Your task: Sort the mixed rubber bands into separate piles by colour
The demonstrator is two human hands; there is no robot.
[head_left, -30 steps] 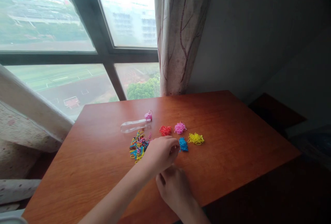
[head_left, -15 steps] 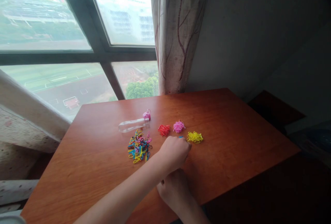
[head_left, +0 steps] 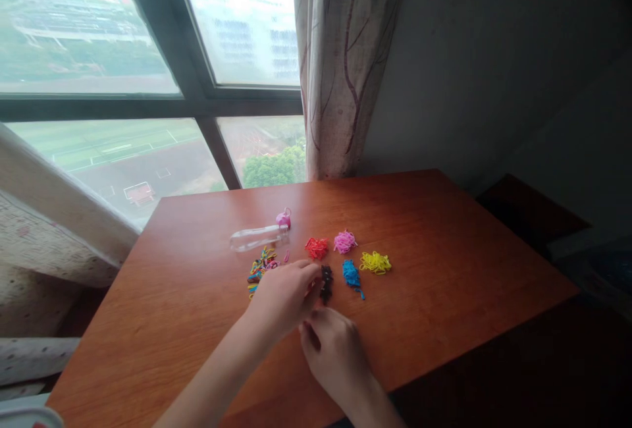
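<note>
Small elastic bands lie in piles on the wooden table. My left hand (head_left: 291, 290) reaches between the mixed-colour pile of elastic bands (head_left: 259, 267) and the black pile (head_left: 326, 284), its fingers pinched together. It partly covers both piles. Just in front, my right hand (head_left: 336, 342) has its thumb and fingers bent together near my left fingertips. What either hand holds is too small or hidden to tell. Around them sit a red pile (head_left: 316, 248), a pink pile (head_left: 345, 241), a yellow pile (head_left: 376, 263) and a blue pile (head_left: 351, 274).
A clear plastic bottle (head_left: 257, 238) lies on its side behind the mixed pile, with a pink cap (head_left: 283, 218) by its mouth. The wooden table (head_left: 434, 230) borders a window (head_left: 261, 33) and a curtain (head_left: 330, 72). A pale round rim (head_left: 37, 417) shows at bottom left.
My left hand has moved left from over the blue pile toward the mixed pile, uncovering the blue and black piles. My right hand stays low in about the same place.
</note>
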